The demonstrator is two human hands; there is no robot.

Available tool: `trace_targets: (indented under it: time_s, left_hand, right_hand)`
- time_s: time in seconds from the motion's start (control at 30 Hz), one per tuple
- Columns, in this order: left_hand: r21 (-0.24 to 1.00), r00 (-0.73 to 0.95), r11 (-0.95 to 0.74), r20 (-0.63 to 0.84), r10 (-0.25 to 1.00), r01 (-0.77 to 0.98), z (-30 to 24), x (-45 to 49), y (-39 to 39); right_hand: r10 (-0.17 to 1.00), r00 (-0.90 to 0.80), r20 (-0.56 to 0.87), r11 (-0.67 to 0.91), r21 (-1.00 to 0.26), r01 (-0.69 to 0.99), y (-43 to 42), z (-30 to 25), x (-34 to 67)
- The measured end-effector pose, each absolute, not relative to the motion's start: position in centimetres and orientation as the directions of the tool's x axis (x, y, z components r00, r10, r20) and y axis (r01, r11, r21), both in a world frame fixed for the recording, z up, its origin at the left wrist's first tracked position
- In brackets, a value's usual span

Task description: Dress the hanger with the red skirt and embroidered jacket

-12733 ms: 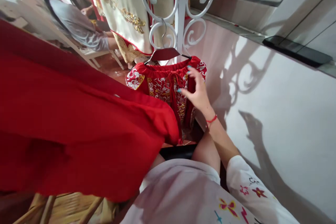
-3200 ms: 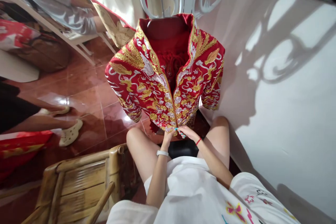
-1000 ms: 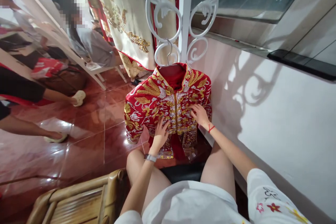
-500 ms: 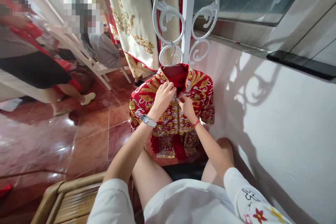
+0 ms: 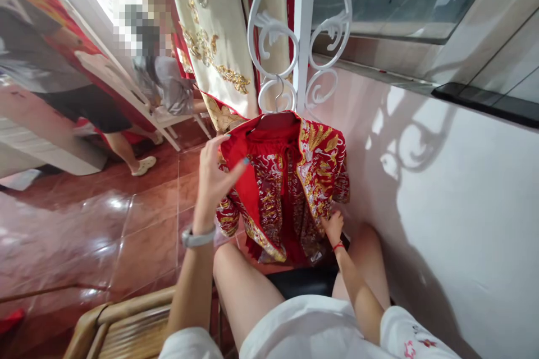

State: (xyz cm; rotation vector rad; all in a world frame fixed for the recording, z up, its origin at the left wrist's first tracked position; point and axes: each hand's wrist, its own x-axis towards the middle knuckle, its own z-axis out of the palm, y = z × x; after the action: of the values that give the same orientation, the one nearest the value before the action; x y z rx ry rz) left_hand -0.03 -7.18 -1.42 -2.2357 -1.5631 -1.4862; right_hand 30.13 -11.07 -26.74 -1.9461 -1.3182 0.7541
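A red jacket (image 5: 322,160) with gold and silver embroidery hangs on a hanger (image 5: 273,118) from a white scrolled iron stand (image 5: 301,33) in front of me. Its front is pulled apart, showing the red lining and an embroidered red garment (image 5: 273,179) inside. My left hand (image 5: 214,174) grips the left front edge near the collar and holds it out to the left. My right hand (image 5: 332,225) pinches the lower hem of the right front panel. I sit with bare knees right under the jacket.
A white wall (image 5: 455,190) runs along the right, under a window. A cream gold-embroidered garment (image 5: 210,28) hangs behind the stand. Two people (image 5: 164,78) are at the left near a white table. A bamboo chair (image 5: 126,325) stands at my lower left on the red tiled floor.
Half a second ago both hands were together at the jacket's collar. Now the front is spread apart: my left hand has drawn the left panel aside and my right hand has dropped to the hem.
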Motion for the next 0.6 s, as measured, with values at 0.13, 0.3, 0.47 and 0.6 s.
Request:
trace_targets:
  time_s: [0.13,0.3,0.47,0.6]
  left_hand:
    - [0.444,-0.196,-0.224,0.720,0.666,0.868,-9.0,4.2,-7.8]
    - [0.561,-0.374,-0.156,0.709,0.598,0.813,-12.4,1.3,-7.6]
    - [0.446,-0.174,-0.331,0.775,0.608,0.831,-4.0,-7.5,-6.7]
    - [0.486,-0.106,-0.315,0.660,0.744,0.815,0.5,-11.4,-0.6]
  right_hand:
    - [0.834,0.397,0.382,-0.001,-0.719,0.695,-5.4,-21.8,25.8]
    - [0.737,0.430,0.521,0.100,-0.714,0.693,-3.0,-17.5,23.8]
    - [0.573,0.414,0.707,0.287,-0.647,0.706,-1.9,-12.5,33.5]
    - [0.521,0.441,0.731,0.267,-0.630,0.729,3.9,-5.9,38.8]
